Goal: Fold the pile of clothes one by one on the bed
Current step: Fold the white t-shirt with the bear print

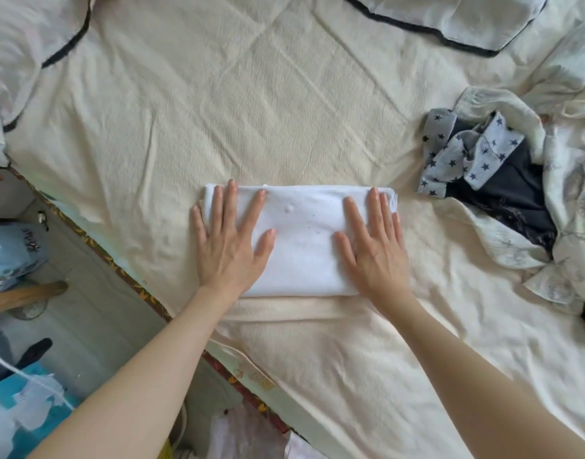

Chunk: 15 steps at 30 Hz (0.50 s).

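White folded cloth [301, 240] lies flat on the cream bed sheet [185, 127], near the bed's front edge. Left hand [229, 241] and right hand [372, 241] press palm-down on its two ends, fingers straight and spread, gripping nothing, both forearms reaching forward. Pile of clothes [483, 167], star-patterned and dark, sits well apart to the right.
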Each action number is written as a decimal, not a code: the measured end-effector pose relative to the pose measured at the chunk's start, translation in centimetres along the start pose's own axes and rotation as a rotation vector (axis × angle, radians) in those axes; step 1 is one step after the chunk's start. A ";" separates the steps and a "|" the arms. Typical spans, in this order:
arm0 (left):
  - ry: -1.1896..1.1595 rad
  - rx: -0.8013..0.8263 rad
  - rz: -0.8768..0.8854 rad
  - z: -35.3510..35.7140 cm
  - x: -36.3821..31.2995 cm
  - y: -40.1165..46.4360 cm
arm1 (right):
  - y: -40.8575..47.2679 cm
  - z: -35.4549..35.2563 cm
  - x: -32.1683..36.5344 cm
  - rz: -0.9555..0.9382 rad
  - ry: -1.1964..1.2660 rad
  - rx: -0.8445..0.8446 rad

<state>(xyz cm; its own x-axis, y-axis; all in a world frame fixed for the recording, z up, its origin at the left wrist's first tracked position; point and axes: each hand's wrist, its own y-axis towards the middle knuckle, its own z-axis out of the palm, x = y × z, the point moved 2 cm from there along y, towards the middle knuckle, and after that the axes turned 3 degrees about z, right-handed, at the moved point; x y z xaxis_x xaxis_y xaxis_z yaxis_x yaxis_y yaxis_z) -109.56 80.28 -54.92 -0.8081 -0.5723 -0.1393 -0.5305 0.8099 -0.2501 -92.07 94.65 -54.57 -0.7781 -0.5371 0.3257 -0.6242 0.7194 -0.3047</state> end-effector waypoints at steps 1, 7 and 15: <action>0.021 0.006 -0.013 0.6 0.1 0.1 | 0.0 0.3 -0.3 -0.015 -0.003 0.012; 0.047 0.156 -0.048 0.6 -0.1 1.0 | 0.9 0.7 -0.4 -0.014 -0.013 0.081; -0.613 -0.029 -0.284 -3.7 0.9 -2.7 | -2.3 -2.1 -0.8 0.103 0.342 -0.068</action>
<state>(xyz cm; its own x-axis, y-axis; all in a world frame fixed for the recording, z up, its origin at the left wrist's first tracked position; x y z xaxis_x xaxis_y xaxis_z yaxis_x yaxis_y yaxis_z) -109.85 78.07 -50.85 -0.3495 -0.7255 -0.5929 -0.7144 0.6158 -0.3323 -89.88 94.34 -52.25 -0.7607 -0.2907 0.5804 -0.5290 0.7958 -0.2947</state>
